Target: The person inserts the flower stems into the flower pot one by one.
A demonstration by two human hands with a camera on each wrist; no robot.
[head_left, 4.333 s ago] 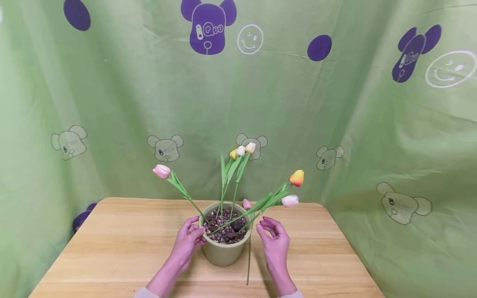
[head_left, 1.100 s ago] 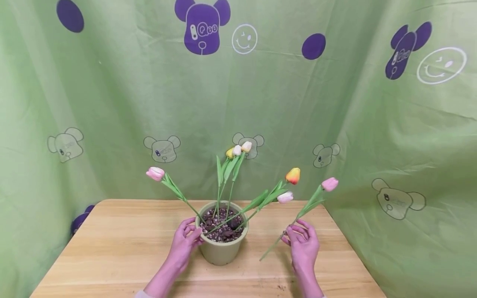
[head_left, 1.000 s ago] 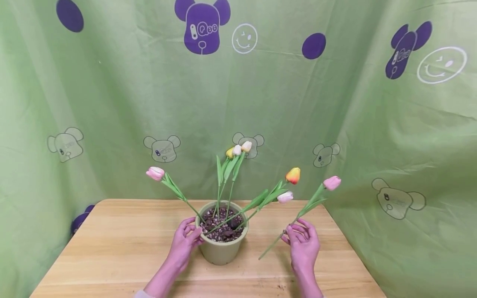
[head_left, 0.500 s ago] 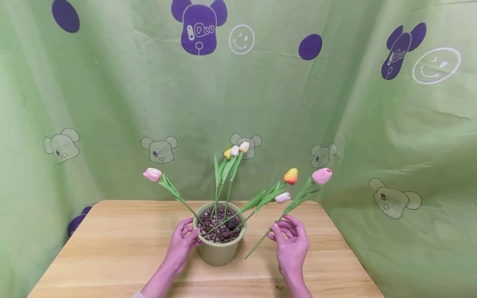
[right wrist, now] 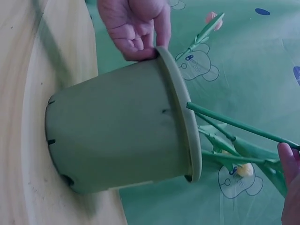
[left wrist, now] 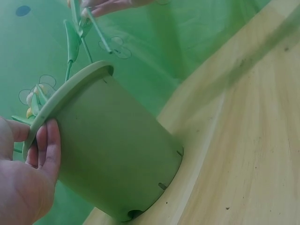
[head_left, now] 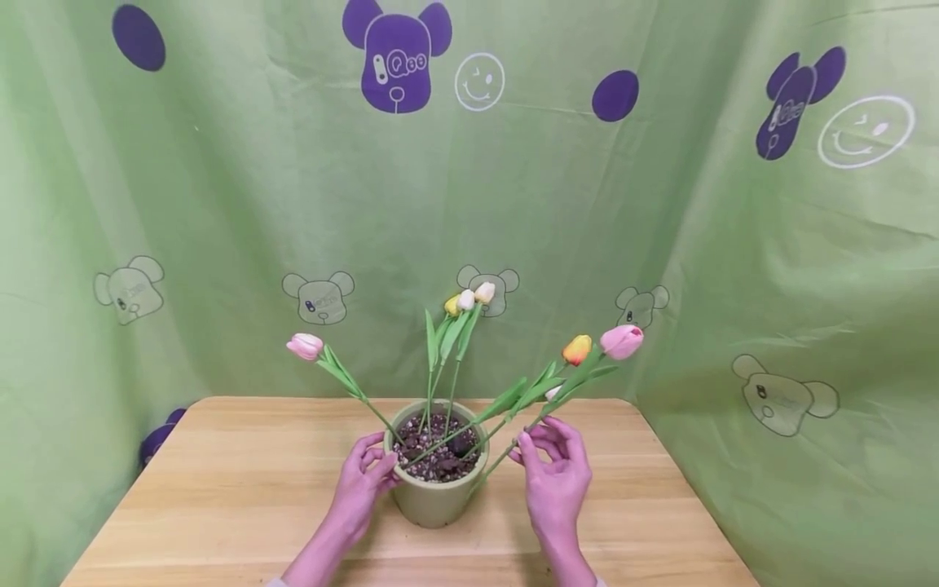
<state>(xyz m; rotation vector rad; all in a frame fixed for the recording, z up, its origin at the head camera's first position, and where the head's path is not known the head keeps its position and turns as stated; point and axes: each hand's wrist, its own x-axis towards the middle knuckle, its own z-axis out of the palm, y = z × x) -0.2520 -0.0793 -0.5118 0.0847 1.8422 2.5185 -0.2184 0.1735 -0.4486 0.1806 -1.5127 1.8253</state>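
Observation:
A green plant pot [head_left: 431,504] filled with dark, speckled soil [head_left: 443,468] stands on the table. My left hand [head_left: 359,489] grips its left rim, thumb on top and fingers against the outer wall, as the left wrist view shows. Thumb and fingertips of my right hand [head_left: 555,485] pinch the stem of a pink tulip [head_left: 622,342] to the right of the pot. That stem slants down to the left; its lower end [right wrist: 190,106] is near the rim in the right wrist view, and I cannot tell whether it touches.
Several tulips rise from the soil: a pink one [head_left: 304,346] leaning left, a white one [head_left: 484,293] among the upright ones, and an orange one [head_left: 577,350] leaning right beside my right hand. Green printed cloth [head_left: 242,204] surrounds the wooden table [head_left: 220,489].
Earlier the pink tulip was beside the pot, out of my right hand; then my right hand held it farther right. It has since moved left, bringing the stem's end toward the rim.

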